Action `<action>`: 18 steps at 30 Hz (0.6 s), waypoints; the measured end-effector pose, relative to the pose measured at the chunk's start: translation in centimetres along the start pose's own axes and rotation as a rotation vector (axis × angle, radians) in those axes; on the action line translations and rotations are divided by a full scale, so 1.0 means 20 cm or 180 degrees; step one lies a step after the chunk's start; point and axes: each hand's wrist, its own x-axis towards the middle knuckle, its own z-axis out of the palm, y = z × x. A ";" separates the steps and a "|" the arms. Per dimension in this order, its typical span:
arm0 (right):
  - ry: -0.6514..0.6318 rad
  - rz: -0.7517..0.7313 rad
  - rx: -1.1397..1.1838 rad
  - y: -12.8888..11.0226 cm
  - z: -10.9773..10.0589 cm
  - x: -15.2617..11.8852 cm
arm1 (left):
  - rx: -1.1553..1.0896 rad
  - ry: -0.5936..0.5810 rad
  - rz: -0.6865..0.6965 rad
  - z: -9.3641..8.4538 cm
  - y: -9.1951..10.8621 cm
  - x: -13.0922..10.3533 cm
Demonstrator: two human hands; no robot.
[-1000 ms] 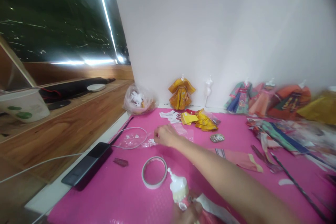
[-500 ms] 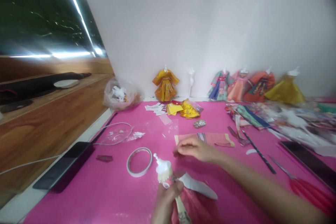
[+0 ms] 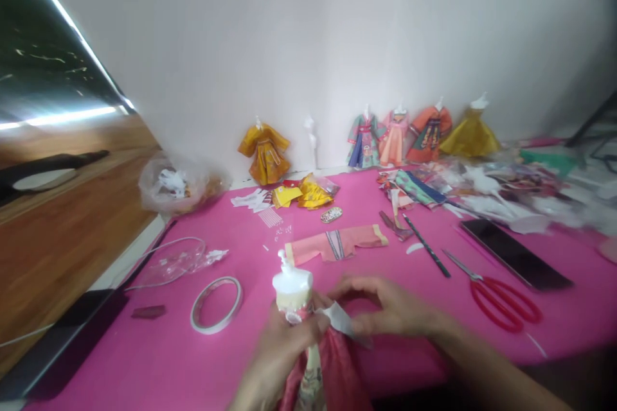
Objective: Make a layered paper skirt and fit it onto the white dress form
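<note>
A small white doll-shaped dress form (image 3: 292, 280) stands tilted near the front middle, wearing a dress with a pale bodice and red skirt (image 3: 340, 366). My left hand (image 3: 284, 347) is closed round its waist, the thumb lying across the front. At the form's right side a white strip (image 3: 339, 319) sticks out from the dress. My right hand (image 3: 380, 308) is curled at this strip, its thumb on the strip's lower end and its fingertips behind the bodice. Just beyond the hands lies a flat pink doll garment (image 3: 336, 244) with a grey band at its middle.
A tape roll (image 3: 216, 305) lies left of the dress form. Red-handled scissors (image 3: 501, 298), a dark pencil (image 3: 427, 245) and a phone (image 3: 515, 253) lie at the right. Several dressed doll forms (image 3: 365, 140) stand along the wall. A plastic bag (image 3: 159, 186) sits at the back left.
My right hand has moved from beside the pink garment to the white strip at the dress form. The view has turned to the right. My left hand still holds the form.
</note>
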 end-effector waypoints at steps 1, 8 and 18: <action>0.0034 -0.0134 0.0058 -0.01 -0.01 -0.02 | 0.0273 -0.0151 0.0123 0.03 0.05 0.00; 0.0113 -0.0585 0.0632 -0.11 -0.12 -0.10 | 0.0879 -0.0883 0.0561 0.22 0.38 -0.01; 0.1710 -0.0874 -0.0499 -0.20 -0.17 -0.15 | 0.1269 -0.1062 0.1316 0.30 0.39 0.14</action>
